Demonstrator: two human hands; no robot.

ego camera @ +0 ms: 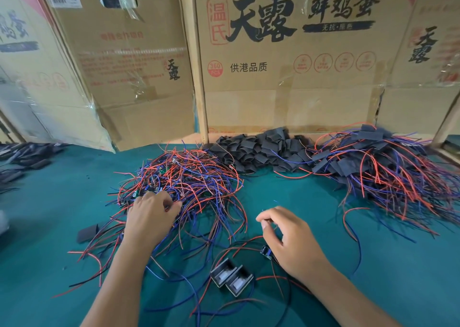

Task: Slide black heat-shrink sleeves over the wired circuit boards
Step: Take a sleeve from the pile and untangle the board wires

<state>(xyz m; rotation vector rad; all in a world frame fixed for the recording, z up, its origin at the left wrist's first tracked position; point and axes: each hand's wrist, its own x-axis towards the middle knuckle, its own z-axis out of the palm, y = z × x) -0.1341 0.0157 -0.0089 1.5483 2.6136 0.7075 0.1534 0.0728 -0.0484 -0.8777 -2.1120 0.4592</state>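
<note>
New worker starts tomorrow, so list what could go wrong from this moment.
1. The left hand digs into the tangled wire pile; pulling one board may drag others along or strain its wires.
2. Loose wires cross the mat around the two open sleeves near the right hand; they could snag a sleeve and sweep it away.

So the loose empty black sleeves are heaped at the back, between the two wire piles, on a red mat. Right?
Not quite: the mat is green, not red, as the head view shows. The empty black sleeves are heaped at the back between the bare wired boards and the sleeved pile.
</note>
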